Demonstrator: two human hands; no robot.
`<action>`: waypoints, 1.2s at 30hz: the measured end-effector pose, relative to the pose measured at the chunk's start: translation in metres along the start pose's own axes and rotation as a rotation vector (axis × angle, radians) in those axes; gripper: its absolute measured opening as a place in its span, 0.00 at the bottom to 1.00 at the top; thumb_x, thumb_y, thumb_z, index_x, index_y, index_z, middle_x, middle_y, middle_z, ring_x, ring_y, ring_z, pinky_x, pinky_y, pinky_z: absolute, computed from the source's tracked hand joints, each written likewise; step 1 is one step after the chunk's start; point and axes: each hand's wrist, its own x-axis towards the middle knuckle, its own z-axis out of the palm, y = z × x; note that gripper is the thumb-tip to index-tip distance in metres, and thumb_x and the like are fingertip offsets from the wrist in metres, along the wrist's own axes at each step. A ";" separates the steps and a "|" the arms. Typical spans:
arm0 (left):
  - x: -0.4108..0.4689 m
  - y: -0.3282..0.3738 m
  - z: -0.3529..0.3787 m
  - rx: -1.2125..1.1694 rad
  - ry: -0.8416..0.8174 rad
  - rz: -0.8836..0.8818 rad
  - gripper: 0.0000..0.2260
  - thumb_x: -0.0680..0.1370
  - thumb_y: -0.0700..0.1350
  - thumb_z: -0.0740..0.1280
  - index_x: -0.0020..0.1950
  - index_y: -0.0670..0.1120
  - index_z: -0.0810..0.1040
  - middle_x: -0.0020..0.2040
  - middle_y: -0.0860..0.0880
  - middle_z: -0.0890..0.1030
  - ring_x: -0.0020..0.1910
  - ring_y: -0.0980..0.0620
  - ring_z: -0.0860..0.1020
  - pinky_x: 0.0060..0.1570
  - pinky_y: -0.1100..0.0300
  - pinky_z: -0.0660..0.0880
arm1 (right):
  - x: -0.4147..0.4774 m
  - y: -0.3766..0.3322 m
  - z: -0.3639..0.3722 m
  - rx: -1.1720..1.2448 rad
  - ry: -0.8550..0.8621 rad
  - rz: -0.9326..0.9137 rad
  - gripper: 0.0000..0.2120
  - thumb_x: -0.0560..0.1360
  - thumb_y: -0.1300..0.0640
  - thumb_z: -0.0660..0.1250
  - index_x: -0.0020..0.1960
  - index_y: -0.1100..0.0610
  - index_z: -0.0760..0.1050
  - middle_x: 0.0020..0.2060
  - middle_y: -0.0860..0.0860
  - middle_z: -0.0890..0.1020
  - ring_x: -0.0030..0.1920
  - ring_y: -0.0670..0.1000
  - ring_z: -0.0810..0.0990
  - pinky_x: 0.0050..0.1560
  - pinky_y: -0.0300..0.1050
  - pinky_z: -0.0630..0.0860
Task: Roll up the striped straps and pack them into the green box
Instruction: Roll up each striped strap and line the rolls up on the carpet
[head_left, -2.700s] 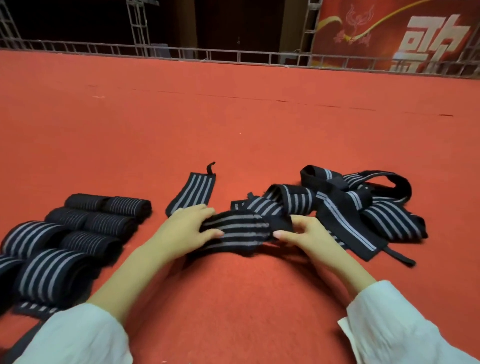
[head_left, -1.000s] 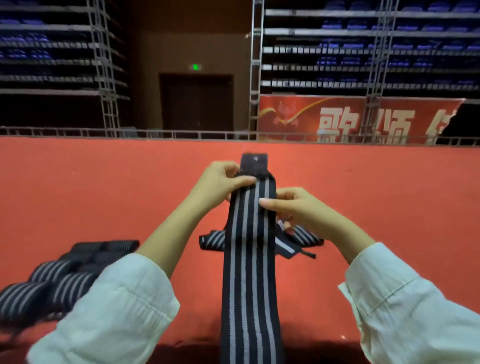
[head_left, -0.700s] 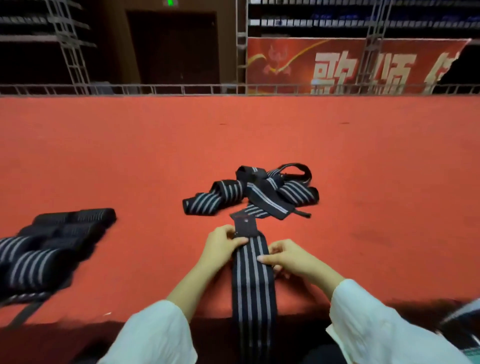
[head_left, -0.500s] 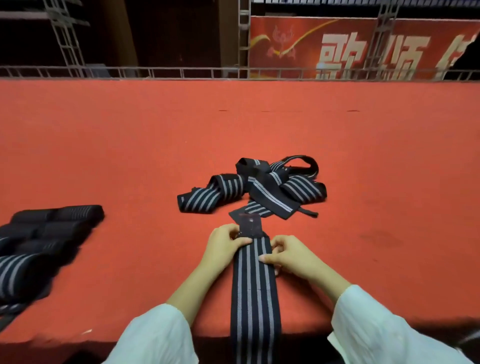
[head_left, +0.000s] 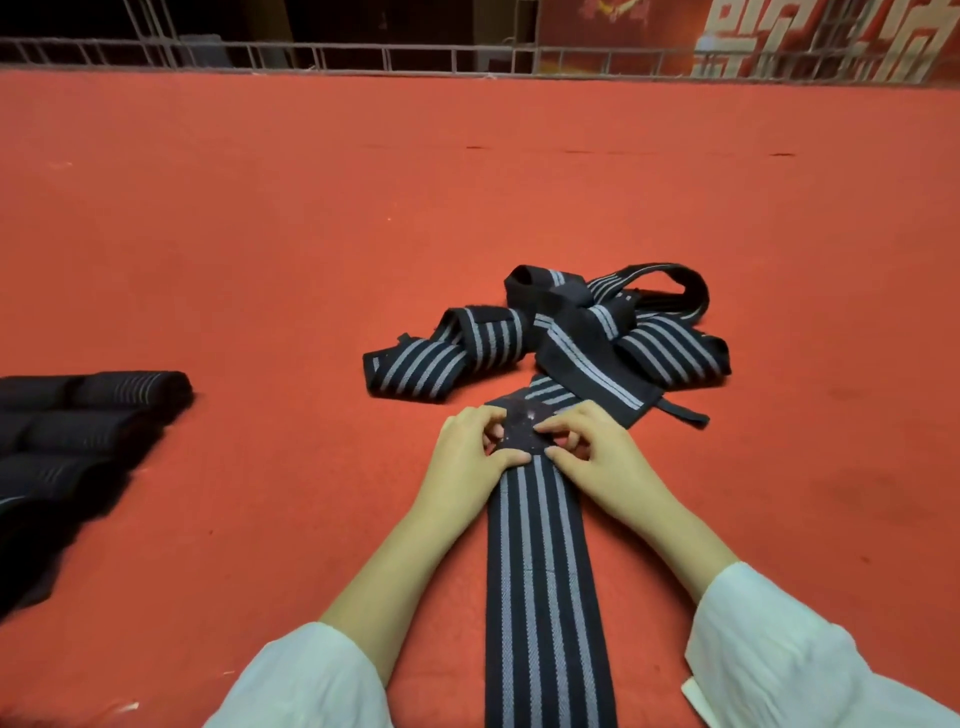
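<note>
A black strap with grey stripes (head_left: 540, 582) lies flat on the red carpet, running from the bottom edge of the view away from me. My left hand (head_left: 467, 462) and my right hand (head_left: 597, 457) pinch its far end, a plain black patch, from either side with curled fingers. Just beyond my hands lies a tangled heap of loose striped straps (head_left: 582, 332). Several rolled straps (head_left: 78, 431) sit in rows at the left edge. No green box is in view.
Red carpet (head_left: 260, 234) stretches far ahead to a metal rail (head_left: 363, 54) at its back edge. A red banner with white characters (head_left: 779, 36) hangs behind the rail at the top right.
The strap, held up in front of me a second ago, has come down flat on the carpet. My fingers have moved onto its black end patch and curled round it.
</note>
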 end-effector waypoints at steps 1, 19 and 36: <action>0.000 0.000 0.000 0.032 -0.010 0.009 0.21 0.70 0.43 0.76 0.62 0.44 0.77 0.46 0.52 0.74 0.50 0.52 0.71 0.47 0.70 0.66 | 0.001 0.002 0.002 -0.038 0.005 -0.010 0.10 0.74 0.65 0.68 0.54 0.55 0.80 0.47 0.46 0.71 0.45 0.40 0.74 0.51 0.28 0.69; 0.054 -0.051 -0.063 0.456 0.171 0.043 0.13 0.75 0.49 0.70 0.59 0.53 0.81 0.59 0.52 0.77 0.60 0.46 0.71 0.57 0.53 0.64 | 0.039 -0.017 0.029 -0.337 0.028 -0.166 0.07 0.73 0.62 0.62 0.50 0.57 0.76 0.48 0.51 0.75 0.49 0.52 0.74 0.51 0.50 0.72; 0.045 -0.061 -0.104 0.435 0.052 -0.039 0.33 0.64 0.65 0.66 0.66 0.54 0.73 0.61 0.51 0.74 0.62 0.48 0.68 0.61 0.57 0.61 | 0.082 -0.030 0.034 0.060 -0.006 0.215 0.22 0.65 0.49 0.78 0.52 0.58 0.75 0.45 0.50 0.78 0.58 0.53 0.72 0.56 0.50 0.72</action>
